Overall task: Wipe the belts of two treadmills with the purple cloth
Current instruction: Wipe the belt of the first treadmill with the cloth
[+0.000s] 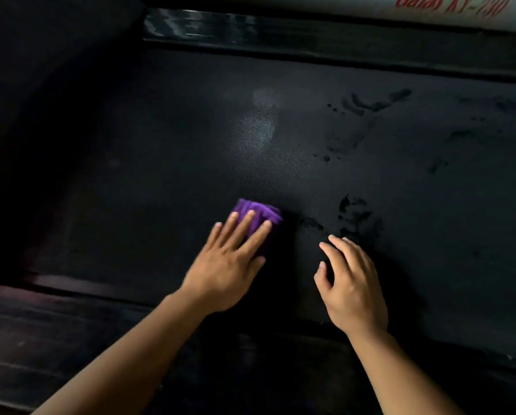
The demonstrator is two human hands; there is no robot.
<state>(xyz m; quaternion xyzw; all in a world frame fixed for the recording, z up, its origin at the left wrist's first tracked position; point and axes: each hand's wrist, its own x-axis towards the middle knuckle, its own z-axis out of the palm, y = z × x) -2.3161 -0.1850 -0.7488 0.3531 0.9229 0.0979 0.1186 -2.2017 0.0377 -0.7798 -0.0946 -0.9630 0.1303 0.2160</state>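
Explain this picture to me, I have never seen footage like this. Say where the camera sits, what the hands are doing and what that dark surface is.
There is no robot here. A person wears one camera on the head, looking down at their own bare hands. The dark textured surface is a treadmill belt, with darker smudges towards the right. The left hand presses a bunched purple cloth onto the belt with straight fingers. The right hand holds nothing, its fingers loosely bent at the belt.
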